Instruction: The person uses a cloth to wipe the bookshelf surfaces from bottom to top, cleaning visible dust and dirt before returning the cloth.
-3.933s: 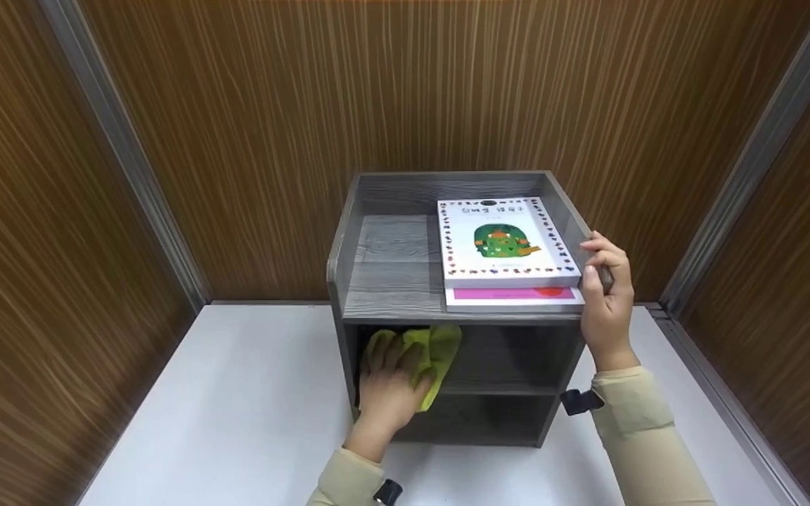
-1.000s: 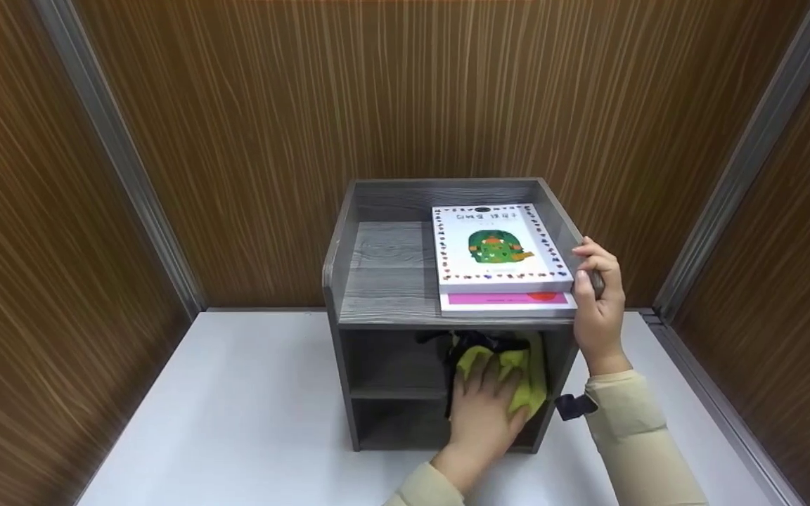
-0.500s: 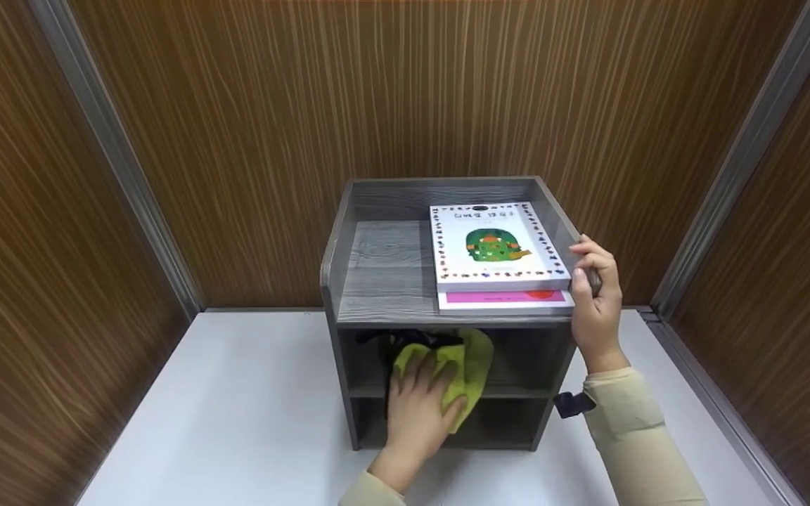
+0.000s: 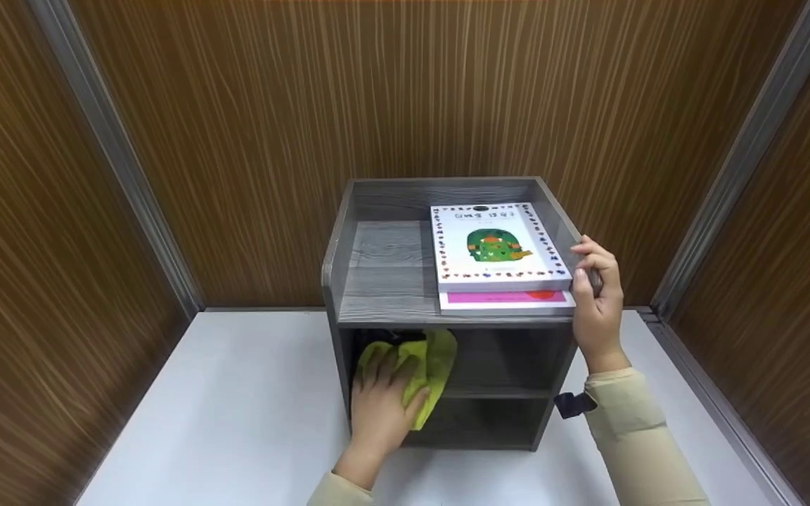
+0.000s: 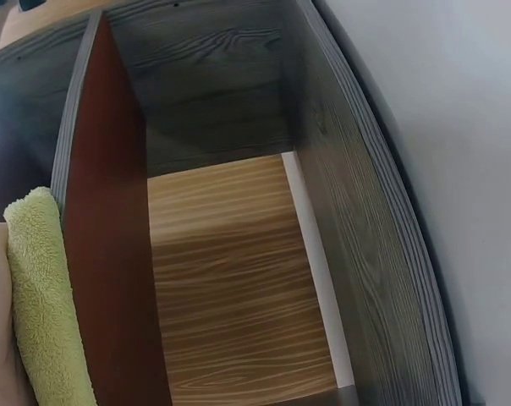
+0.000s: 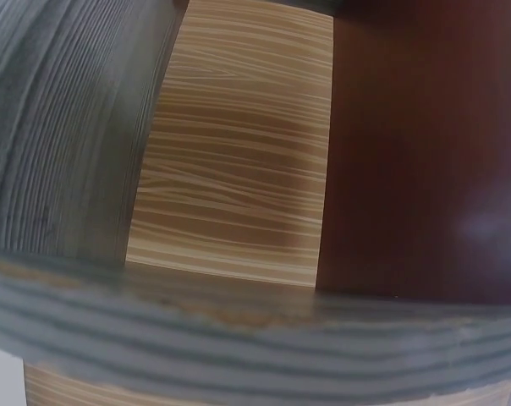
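Observation:
My left hand (image 4: 380,404) lies with spread fingers on a yellow-green cloth (image 4: 439,362), pressing it at the left side of the upper compartment of a small grey wood-grain shelf unit (image 4: 391,306). In the left wrist view, the thick, fuzzy cloth (image 5: 44,296) sits between the hand's edge and the shelf board. The fingertips are partly in shadow under the top board. My right hand (image 4: 600,309) holds the front of the unit's right side panel, fingers over its top edge and thumb on the inner side.
Two books, a white one (image 4: 496,246) with a green picture and a pink-covered one (image 4: 503,299) under it, lie on the right of the top board. The unit stands on a white table (image 4: 236,400). Brown striped walls (image 4: 447,84) enclose the back and sides.
Over the last second my left hand has slid the cloth from the compartment's right side to its left. Nearly four seconds ago it was also at the left. My right hand keeps its hold.

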A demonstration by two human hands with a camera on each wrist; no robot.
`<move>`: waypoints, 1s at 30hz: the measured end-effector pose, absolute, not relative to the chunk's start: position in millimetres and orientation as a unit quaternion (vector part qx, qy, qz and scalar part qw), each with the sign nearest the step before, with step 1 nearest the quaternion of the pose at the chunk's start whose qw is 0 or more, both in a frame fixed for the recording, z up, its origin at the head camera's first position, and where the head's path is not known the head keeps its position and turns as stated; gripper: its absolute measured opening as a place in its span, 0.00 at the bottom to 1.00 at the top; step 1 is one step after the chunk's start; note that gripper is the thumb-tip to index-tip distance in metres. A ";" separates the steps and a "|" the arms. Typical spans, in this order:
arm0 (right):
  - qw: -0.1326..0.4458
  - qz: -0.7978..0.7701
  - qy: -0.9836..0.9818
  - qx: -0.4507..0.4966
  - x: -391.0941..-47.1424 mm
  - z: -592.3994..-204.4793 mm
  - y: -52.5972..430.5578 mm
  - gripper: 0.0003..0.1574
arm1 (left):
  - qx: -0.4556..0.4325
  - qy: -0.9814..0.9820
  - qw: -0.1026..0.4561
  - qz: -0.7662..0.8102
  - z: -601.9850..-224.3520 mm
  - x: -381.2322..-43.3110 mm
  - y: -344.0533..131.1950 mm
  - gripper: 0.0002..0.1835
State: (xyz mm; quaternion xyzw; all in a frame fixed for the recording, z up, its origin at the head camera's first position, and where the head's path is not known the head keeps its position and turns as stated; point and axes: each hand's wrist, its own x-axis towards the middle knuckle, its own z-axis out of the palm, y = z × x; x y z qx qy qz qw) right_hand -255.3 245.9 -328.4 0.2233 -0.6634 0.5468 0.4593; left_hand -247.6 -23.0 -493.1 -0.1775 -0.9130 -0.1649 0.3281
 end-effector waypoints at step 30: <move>0.465 0.552 -0.652 0.232 -258.7 -330.6 247.3 0.08 | -0.166 -0.911 0.345 -0.151 -508.4 -223.7 -21.9 0.29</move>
